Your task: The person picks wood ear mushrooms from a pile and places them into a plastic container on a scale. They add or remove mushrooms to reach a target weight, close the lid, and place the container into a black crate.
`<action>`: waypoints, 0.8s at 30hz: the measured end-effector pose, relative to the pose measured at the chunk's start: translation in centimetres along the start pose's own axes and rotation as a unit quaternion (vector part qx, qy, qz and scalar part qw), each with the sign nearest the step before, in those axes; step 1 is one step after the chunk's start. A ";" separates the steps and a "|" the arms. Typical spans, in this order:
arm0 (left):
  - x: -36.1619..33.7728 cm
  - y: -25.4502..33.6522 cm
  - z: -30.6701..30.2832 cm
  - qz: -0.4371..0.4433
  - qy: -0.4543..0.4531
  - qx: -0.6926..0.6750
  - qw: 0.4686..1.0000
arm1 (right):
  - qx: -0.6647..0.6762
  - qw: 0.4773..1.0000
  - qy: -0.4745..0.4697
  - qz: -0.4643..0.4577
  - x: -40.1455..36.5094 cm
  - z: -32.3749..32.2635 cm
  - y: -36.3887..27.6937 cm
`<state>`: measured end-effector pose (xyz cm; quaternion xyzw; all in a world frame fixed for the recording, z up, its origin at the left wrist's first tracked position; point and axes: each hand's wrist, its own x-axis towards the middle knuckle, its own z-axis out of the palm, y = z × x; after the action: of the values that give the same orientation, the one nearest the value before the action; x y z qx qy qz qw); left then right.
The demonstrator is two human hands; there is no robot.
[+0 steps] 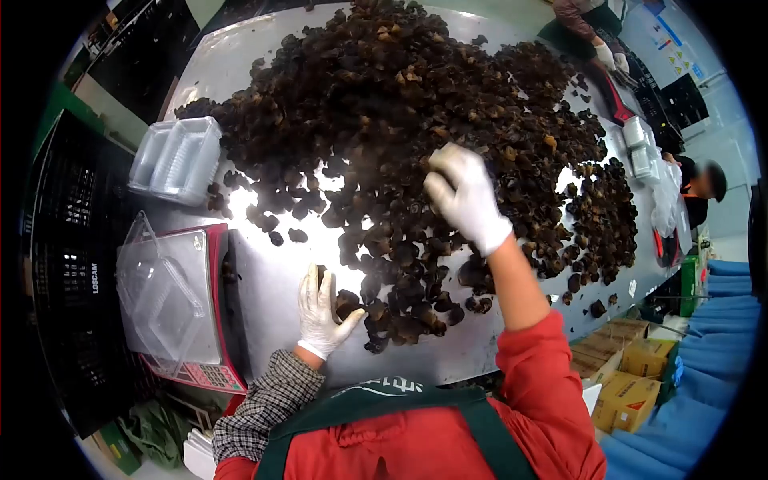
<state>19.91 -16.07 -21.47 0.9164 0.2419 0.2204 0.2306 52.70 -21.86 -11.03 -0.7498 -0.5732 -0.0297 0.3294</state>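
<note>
Dark brown wood ear mushrooms (pixel 392 88) lie heaped across a shiny metal table (pixel 272 296). My left hand (pixel 322 316), in a white glove, is low on the table at the near edge of the heap. Its thumb is spread from the fingers, and a single mushroom (pixel 346 304) sits in the gap beside them. Further out, my right hand (pixel 470 196), also gloved in white, is over the middle of the mushrooms. The fingers there are bent, with a space between them and the thumb, and I see nothing held; the palm side is hidden.
Nested clear plastic trays (pixel 178 160) stand at the left edge. Below them a red-framed scale (pixel 216 320) carries a clear tray (pixel 160 300). A black crate (pixel 76 264) is further left. At the far right a co-worker's gloved hands (pixel 610 58) are beside another scale. Cardboard boxes (pixel 628 400) sit lower right.
</note>
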 end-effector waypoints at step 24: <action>-0.3 -0.3 0.4 -0.006 0.023 -0.018 1.000 | -0.222 0.972 -0.002 0.075 -3.2 0.6 2.4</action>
<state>19.75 -16.14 -22.09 0.9054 0.2484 0.2444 0.2424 53.53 -24.47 -13.96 -0.8449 -0.4951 -0.1301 0.1551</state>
